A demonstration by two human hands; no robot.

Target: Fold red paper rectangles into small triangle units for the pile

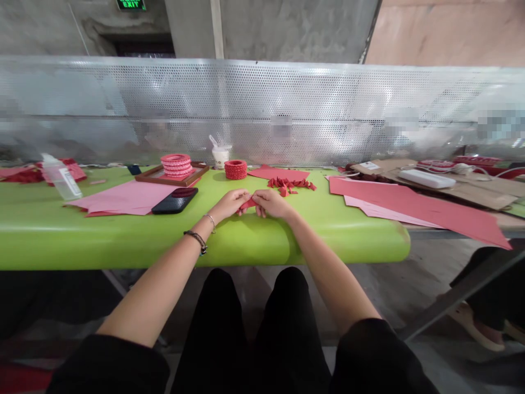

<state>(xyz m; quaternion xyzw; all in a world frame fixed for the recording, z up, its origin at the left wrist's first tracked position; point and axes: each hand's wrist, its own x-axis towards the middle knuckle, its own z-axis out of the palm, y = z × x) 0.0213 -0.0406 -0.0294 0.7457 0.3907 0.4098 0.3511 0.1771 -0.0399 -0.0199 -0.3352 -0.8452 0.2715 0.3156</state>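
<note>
A small piece of red paper (247, 204) is pinched between my two hands, just above the front edge of the green table. My left hand (234, 202) grips its left side, and my right hand (268, 203) closes on its right side; fingers cover most of it. Just beyond my right hand lies a loose heap of small folded red paper pieces (289, 185). Behind them rests a flat red sheet (279, 173). A red ring of folded paper (235, 169) stands past my left hand.
Left are a phone (175, 201), pink sheets (123, 197), a brown tray (143, 176) bearing pink-and-red paper rings (176, 164), and a clear bottle (61, 178). A white cup (220, 156) stands behind. Right lie long red sheets (410, 205), a white power strip (426, 178) and cardboard (484, 189).
</note>
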